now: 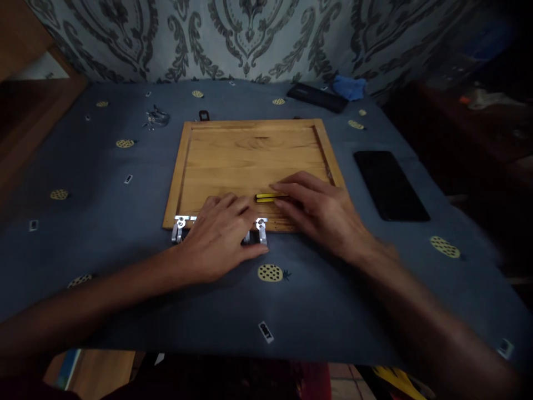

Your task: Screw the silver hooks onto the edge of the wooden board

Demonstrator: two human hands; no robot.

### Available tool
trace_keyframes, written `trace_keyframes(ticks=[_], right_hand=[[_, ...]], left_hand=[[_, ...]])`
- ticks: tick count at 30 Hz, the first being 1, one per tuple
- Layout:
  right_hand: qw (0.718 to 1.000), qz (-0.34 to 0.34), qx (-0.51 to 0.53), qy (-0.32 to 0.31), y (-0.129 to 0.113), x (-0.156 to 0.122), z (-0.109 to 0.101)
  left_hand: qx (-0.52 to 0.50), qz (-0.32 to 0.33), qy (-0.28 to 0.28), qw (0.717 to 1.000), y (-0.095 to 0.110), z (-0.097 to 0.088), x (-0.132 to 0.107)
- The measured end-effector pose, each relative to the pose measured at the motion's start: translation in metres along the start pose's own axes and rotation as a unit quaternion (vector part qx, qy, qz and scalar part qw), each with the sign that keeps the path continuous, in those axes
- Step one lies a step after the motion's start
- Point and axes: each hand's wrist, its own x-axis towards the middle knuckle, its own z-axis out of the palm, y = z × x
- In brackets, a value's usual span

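Note:
A wooden panel (254, 158) with a raised frame lies flat on the table. Along its near edge sit metal hinges (261, 225), with another hinge (180, 223) at the left end. My left hand (220, 236) grips over the middle of this hardware, its fingers bent onto the wood and its thumb below the edge, hiding much of the metal. In my right hand (325, 214) is a yellow and black pencil (266, 197), pinched between thumb and fingers just above the panel. The pencil points left, towards my left fingers; its other end is hidden in the hand.
A black phone (391, 185) lies right of the panel. Behind it are a dark case (317, 98) and a blue cloth (350, 87). Small metal parts (156, 116) lie at the back left. A dark metal loop (204, 115) touches the panel's far edge. Patterned fabric (250, 39) hangs behind the table.

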Motion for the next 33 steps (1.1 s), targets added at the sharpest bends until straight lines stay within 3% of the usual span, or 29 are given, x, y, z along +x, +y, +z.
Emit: trace_keyframes(ticks=[4, 8, 11, 14, 17, 20, 23, 28, 33], right_hand=[[0.982, 0.054, -0.166, -0.079, 0.003, 0.003, -0.002], [0.975, 0.043, -0.187, -0.115, 0.004, 0.006, -0.001], [0.980, 0.033, -0.179, -0.085, 0.006, 0.004, -0.001], [0.991, 0.033, -0.125, 0.025, 0.007, 0.001, -0.002], [0.984, 0.053, -0.031, 0.168, -0.001, 0.000, -0.004], [0.928, 0.062, 0.205, 0.305, -0.016, 0.003, -0.007], [0.880, 0.071, 0.362, 0.299, -0.028, 0.006, -0.009], [0.886, 0.096, 0.391, 0.228, -0.033, 0.003, -0.005], [0.891, 0.090, 0.390, 0.214, -0.033, -0.002, 0.002]], left_hand=[[0.005, -0.002, 0.000, 1.000, 0.000, 0.001, 0.000], [0.005, 0.000, -0.001, 1.000, 0.000, 0.001, 0.000], [0.010, -0.002, -0.004, 1.000, 0.000, 0.000, 0.000], [0.010, 0.001, 0.003, 1.000, 0.000, 0.000, 0.000], [0.004, 0.008, 0.012, 1.000, -0.001, 0.001, -0.001], [0.000, 0.007, 0.014, 1.000, -0.001, 0.002, -0.001], [0.000, 0.005, 0.009, 1.000, -0.001, 0.001, -0.001], [0.004, 0.004, 0.002, 1.000, -0.001, 0.001, 0.000], [0.005, 0.003, -0.001, 1.000, -0.001, 0.000, -0.001]])
